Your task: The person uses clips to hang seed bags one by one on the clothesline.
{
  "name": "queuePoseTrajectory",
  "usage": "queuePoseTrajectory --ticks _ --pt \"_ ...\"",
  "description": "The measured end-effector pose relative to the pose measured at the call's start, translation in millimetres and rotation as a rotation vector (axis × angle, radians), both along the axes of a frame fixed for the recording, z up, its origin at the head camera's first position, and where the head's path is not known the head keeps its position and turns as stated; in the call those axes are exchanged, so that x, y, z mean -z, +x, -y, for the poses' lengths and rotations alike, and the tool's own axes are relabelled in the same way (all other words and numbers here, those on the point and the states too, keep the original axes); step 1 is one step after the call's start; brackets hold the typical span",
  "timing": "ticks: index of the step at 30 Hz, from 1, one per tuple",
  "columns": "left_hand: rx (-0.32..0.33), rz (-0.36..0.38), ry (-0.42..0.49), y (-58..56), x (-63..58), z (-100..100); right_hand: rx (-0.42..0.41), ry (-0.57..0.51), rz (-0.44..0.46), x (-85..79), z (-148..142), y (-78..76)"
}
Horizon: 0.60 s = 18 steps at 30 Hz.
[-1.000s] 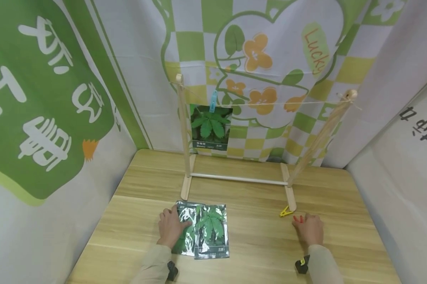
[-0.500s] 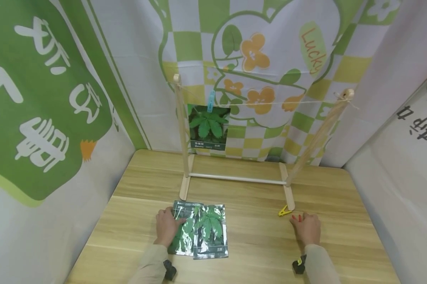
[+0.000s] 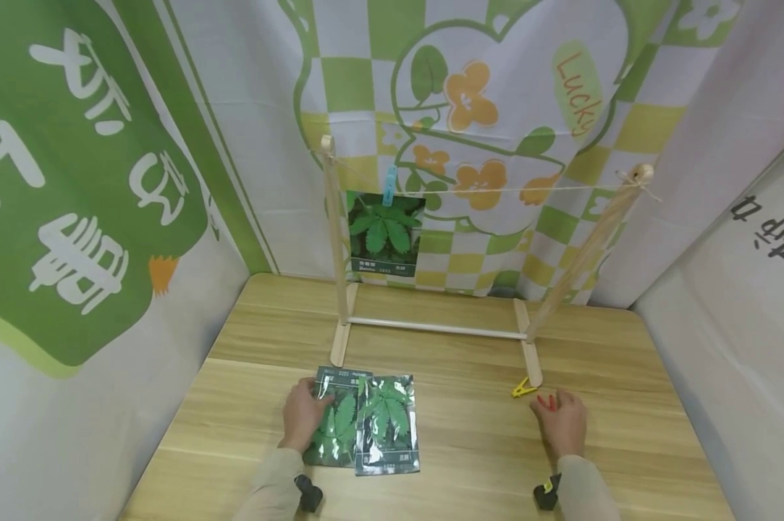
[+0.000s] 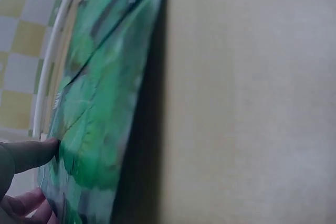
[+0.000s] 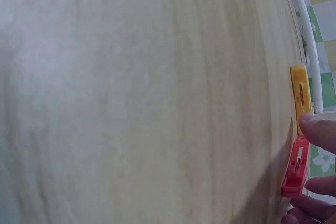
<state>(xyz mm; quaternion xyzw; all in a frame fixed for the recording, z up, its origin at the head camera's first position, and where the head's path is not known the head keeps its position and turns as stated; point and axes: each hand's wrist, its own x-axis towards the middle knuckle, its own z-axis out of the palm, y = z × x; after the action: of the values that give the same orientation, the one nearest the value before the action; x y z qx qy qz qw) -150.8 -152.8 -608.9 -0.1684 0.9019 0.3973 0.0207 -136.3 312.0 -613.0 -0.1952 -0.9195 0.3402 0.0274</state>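
My left hand [image 3: 303, 416] pinches the left edge of a shiny green seed packet [image 3: 331, 427] with a leaf picture, thumb on top and fingers at the edge. In the left wrist view this packet [image 4: 100, 124] slants, with a dark shadow along one side. A second similar packet [image 3: 388, 427] lies on the table and overlaps its right side. My right hand [image 3: 565, 423] holds a red clothespin [image 5: 296, 166] between thumb and fingers, low over the table. Just beyond it lies a yellow clothespin [image 3: 524, 388], by the stand's right foot.
A wooden stand [image 3: 335, 239] with a string [image 3: 496, 189] across its top stands at the back of the table [image 3: 457, 420]. From the string hangs another leaf packet [image 3: 384, 235], held by a blue clothespin [image 3: 389, 186]. Printed curtains surround the table.
My left hand has shifted slightly left with the left packet, so more of that packet shows beside the other one. My right hand has stayed nearly still with the red clothespin.
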Motion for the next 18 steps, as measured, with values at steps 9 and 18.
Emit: queuePoseTrajectory --ticks 9,18 --pt "-0.07 0.095 0.22 -5.3 1.1 11 0.025 0.043 -0.07 4.5 3 0.5" --pt "-0.116 0.118 0.35 -5.2 -2.2 19 0.013 0.138 -0.177 8.1 6 -5.5"
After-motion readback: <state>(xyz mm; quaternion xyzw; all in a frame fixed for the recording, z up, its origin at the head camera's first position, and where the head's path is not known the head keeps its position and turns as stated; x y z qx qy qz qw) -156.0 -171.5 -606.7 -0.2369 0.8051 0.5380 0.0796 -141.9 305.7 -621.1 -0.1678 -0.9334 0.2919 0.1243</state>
